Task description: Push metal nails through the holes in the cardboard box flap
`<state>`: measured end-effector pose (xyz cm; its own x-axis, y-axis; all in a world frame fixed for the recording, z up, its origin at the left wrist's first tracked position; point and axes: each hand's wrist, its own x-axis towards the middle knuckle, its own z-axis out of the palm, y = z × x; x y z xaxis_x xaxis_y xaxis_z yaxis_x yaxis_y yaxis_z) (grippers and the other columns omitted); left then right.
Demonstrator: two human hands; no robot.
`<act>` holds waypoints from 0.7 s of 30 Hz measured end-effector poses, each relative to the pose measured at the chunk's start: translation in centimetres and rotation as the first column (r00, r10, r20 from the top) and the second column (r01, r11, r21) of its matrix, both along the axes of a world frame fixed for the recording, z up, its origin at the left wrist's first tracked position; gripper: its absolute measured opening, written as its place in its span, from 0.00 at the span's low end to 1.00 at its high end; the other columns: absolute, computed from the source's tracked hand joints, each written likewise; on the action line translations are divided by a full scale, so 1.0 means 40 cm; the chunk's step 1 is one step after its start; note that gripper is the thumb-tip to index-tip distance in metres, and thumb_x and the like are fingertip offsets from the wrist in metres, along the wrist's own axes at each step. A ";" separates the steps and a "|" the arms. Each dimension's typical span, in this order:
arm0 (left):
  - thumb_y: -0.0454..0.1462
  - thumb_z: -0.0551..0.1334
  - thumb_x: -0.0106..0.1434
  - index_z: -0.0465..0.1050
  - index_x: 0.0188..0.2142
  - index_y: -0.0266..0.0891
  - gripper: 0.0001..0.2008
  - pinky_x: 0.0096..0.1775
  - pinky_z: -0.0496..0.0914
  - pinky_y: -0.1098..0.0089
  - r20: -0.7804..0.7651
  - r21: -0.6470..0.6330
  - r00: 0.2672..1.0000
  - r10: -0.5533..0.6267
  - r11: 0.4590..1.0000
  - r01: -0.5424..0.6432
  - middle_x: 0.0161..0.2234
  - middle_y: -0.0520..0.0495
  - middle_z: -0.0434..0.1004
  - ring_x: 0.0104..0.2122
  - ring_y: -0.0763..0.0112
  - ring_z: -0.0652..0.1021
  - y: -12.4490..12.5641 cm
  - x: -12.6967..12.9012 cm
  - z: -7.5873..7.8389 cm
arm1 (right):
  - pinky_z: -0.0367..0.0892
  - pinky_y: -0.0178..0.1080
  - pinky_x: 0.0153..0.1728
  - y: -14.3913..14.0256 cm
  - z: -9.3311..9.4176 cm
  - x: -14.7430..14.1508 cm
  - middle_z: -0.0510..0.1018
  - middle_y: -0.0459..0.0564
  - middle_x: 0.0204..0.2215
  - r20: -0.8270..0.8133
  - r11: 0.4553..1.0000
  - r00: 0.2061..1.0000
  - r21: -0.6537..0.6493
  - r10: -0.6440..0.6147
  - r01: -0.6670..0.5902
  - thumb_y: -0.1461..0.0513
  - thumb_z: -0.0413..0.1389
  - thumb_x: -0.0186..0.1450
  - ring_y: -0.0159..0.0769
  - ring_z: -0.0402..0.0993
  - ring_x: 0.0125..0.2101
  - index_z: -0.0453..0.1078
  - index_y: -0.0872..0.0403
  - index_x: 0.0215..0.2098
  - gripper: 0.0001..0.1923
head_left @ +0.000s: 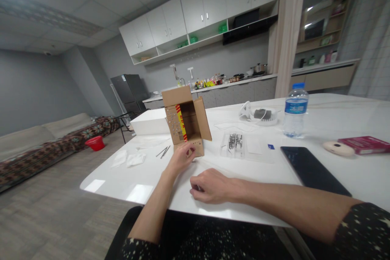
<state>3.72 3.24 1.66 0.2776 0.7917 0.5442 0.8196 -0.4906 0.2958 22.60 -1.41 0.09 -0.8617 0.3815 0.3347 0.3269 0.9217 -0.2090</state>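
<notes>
An open cardboard box (191,115) stands on the white table, its flaps spread and a red-and-yellow tape strip along one side. Small shiny bits dot its left flap (173,124), and small marks show on the lower front flap (199,146). At that lower flap is my left hand (182,157), thumb and fingers curled together in a pinch; whatever is in it is too small to name. My right hand (210,185) rests loosely fisted on the table, nearer to me, with nothing visible in it. To the right lies a clear compartment case (232,145) of small metal pieces.
Thin dark rods (164,152) and white tissues (135,159) lie left of the box. A white box (152,122) stands behind them. Rightward are a phone (313,170), a water bottle (295,111), a maroon box (365,145) and a white device with cable (258,114).
</notes>
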 end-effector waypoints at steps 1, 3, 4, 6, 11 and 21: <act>0.32 0.58 0.61 0.71 0.34 0.39 0.04 0.33 0.66 0.72 0.001 -0.001 1.000 0.001 1.000 -0.001 0.31 0.50 0.76 0.28 0.74 0.71 0.000 0.000 0.000 | 0.46 0.35 0.23 0.000 0.000 0.000 0.75 0.44 0.22 -0.001 1.000 1.000 0.003 0.000 0.000 0.57 0.51 0.67 0.28 0.59 0.20 0.69 0.55 0.29 0.13; 0.32 0.58 0.61 0.71 0.34 0.39 0.04 0.33 0.65 0.72 0.002 0.001 1.000 0.000 1.000 0.000 0.31 0.50 0.75 0.27 0.74 0.70 0.001 0.000 -0.001 | 0.46 0.35 0.23 0.001 -0.001 0.000 0.75 0.44 0.22 -0.009 1.000 1.000 0.006 0.000 0.000 0.57 0.51 0.66 0.28 0.59 0.20 0.69 0.54 0.29 0.13; 0.32 0.58 0.61 0.72 0.34 0.39 0.05 0.33 0.65 0.72 0.004 0.004 1.000 -0.001 1.000 0.001 0.31 0.50 0.75 0.27 0.74 0.70 0.002 -0.001 -0.002 | 0.45 0.35 0.23 0.001 -0.001 0.000 0.75 0.44 0.22 -0.015 1.000 1.000 0.007 0.001 -0.001 0.57 0.51 0.66 0.28 0.58 0.20 0.69 0.54 0.28 0.13; 0.32 0.58 0.61 0.72 0.35 0.39 0.05 0.33 0.65 0.72 0.009 0.008 1.000 -0.002 1.000 0.001 0.31 0.50 0.75 0.27 0.74 0.70 0.003 -0.003 -0.003 | 0.45 0.35 0.23 0.000 -0.001 0.000 0.75 0.44 0.21 -0.025 1.000 1.000 0.006 0.003 -0.003 0.57 0.51 0.66 0.28 0.58 0.19 0.69 0.54 0.28 0.12; 0.31 0.57 0.61 0.72 0.35 0.39 0.06 0.32 0.65 0.73 0.010 0.012 1.000 0.000 1.000 0.000 0.31 0.50 0.76 0.27 0.74 0.70 0.004 -0.005 -0.003 | 0.45 0.35 0.23 -0.002 0.000 0.001 0.75 0.44 0.21 -0.021 1.000 1.000 0.000 0.004 -0.004 0.57 0.51 0.66 0.28 0.58 0.19 0.69 0.54 0.28 0.13; 0.31 0.57 0.61 0.72 0.36 0.39 0.06 0.35 0.67 0.72 0.064 0.032 0.998 -0.027 0.999 0.025 0.33 0.49 0.76 0.30 0.73 0.72 0.001 -0.004 0.001 | 0.46 0.35 0.23 -0.001 -0.005 0.000 0.75 0.44 0.21 -0.021 1.000 1.000 -0.001 0.002 -0.002 0.57 0.52 0.66 0.28 0.59 0.19 0.69 0.55 0.28 0.12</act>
<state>3.55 3.30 1.68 0.2613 0.7674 0.5855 0.7865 -0.5209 0.3317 22.61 -1.43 -0.12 -0.8550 0.3803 0.3526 0.3206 0.9220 -0.2171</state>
